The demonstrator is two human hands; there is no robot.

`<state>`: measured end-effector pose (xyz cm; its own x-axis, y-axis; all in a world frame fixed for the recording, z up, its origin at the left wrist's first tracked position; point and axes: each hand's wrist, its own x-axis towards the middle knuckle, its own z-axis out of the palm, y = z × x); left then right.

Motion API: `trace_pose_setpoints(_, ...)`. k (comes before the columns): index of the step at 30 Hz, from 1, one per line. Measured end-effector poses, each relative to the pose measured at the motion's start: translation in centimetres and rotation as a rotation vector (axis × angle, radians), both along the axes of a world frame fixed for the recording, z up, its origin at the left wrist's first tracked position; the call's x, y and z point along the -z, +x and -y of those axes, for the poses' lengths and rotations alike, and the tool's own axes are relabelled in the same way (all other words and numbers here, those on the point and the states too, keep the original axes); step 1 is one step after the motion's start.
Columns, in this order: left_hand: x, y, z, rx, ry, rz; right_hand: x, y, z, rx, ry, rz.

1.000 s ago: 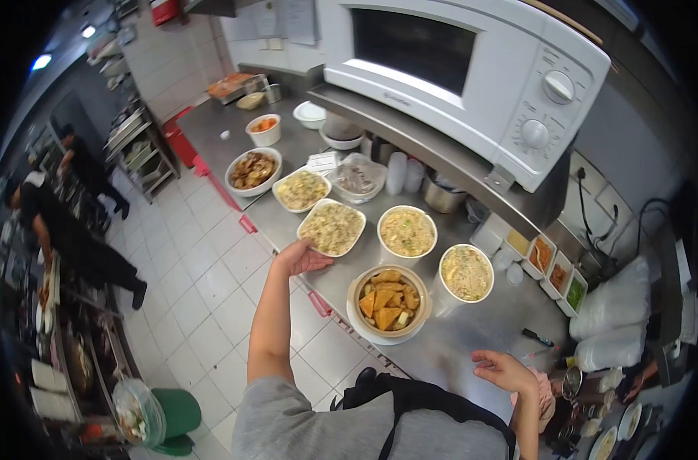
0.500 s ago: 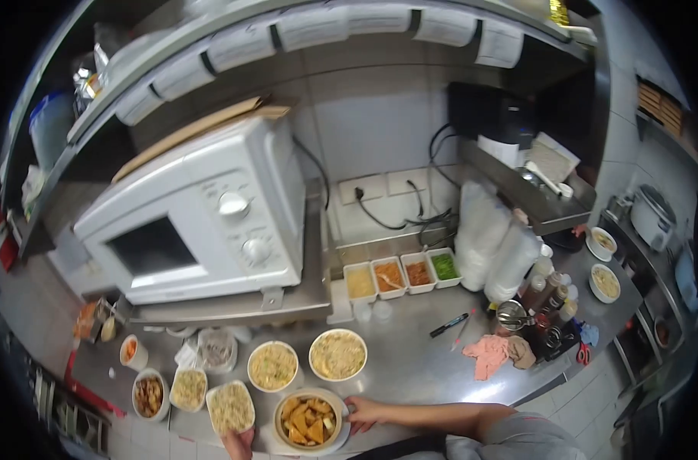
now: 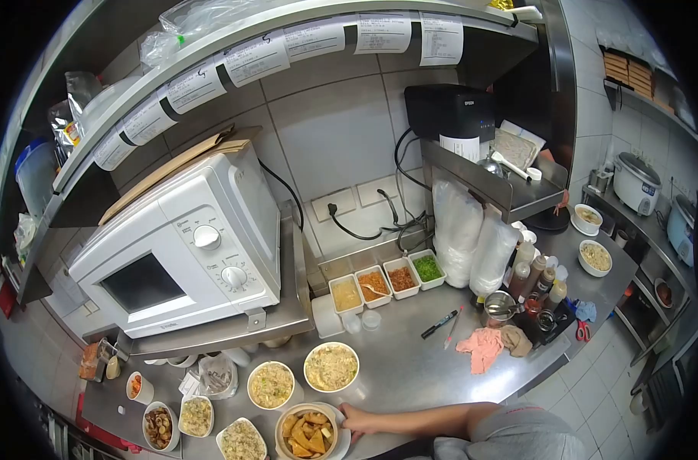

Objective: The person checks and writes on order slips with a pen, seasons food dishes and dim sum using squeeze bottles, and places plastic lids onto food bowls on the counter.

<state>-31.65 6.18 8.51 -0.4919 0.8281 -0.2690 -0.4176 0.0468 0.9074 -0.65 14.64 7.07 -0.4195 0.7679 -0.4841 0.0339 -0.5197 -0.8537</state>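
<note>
My right hand (image 3: 357, 419) reaches in from the right, its fingers closed on the rim of a white plate (image 3: 341, 446). On that plate sits a round clay pot (image 3: 281, 451) filled with golden-brown chunks in sauce. My left hand is out of view. Left of the pot, at the lower edge, is a rectangular bowl of fried rice (image 3: 242, 442). A smaller bowl of rice (image 3: 196, 416) and a bowl of dark brown pieces (image 3: 160, 427) stand further left. Behind the pot are two round bowls of rice (image 3: 271, 385) (image 3: 331, 366).
A white microwave (image 3: 180, 245) sits on a raised shelf at left. Garnish tubs (image 3: 370, 284) line the wall. Plastic bags (image 3: 456, 234), sauce bottles (image 3: 544, 280), a marker (image 3: 439, 325), a pink cloth (image 3: 479, 350) and red scissors (image 3: 583, 330) are on the right. Paper slips (image 3: 257, 61) hang overhead.
My left hand, earlier at the rectangular rice bowl, has left the view. That bowl now appears lower. The camera view has shifted; my right hand stays at the plate.
</note>
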Motion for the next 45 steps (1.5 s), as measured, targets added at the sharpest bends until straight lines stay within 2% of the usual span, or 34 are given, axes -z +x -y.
trace_pose_setpoints(3,1.3,-1.0,0.1,0.004,0.003,-0.005,-0.5,0.9,-0.2,-0.091,-0.073,-0.187)
trace_pose_setpoints(4,1.6,-1.4,0.3,0.0,-0.007,-0.011,1.3,0.9,-0.4,-0.087,-0.088,-0.257)
trace_pose_setpoints(8,0.0,-0.8,1.6,-0.014,0.017,-0.041,0.7,1.9,0.8,-0.035,-0.08,-0.285)
trace_pose_setpoints(12,-1.3,-0.5,2.9,-0.005,-0.009,-0.034,2.3,3.4,2.1,0.021,-0.083,-0.44)
trace_pose_setpoints(15,-2.8,0.6,3.1,0.005,-0.017,-0.048,1.0,5.2,3.7,0.115,-0.113,-0.491)
trace_pose_setpoints(20,-6.4,4.4,2.4,0.118,0.001,-0.12,-0.3,9.0,6.2,0.167,-0.024,-0.401)
trace_pose_setpoints(23,-8.7,7.5,2.5,0.232,0.01,-0.164,-0.2,11.5,8.5,0.248,0.019,-0.551)
trace_pose_setpoints(27,-11.2,12.0,3.5,0.383,0.022,-0.196,-4.4,16.2,12.6,0.409,0.026,-0.632)
trace_pose_setpoints(31,-13.3,17.6,5.5,0.537,0.033,-0.205,-5.4,22.5,17.1,0.536,0.147,-0.63)
trace_pose_setpoints(32,-13.7,19.1,6.2,0.576,0.034,-0.204,-7.1,24.2,18.6,0.619,0.141,-0.619)
trace_pose_setpoints(37,-14.9,28.0,9.9,0.773,0.024,-0.178,-8.9,35.0,26.9,0.87,0.23,-0.498)
trace_pose_setpoints(42,-12.0,37.0,10.8,0.961,0.031,0.053,-9.9,44.8,36.2,1.152,0.288,-0.345)
trace_pose_setpoints(45,-9.4,42.7,10.9,1.01,-0.088,0.108,-9.6,49.4,40.9,1.323,0.314,-0.286)
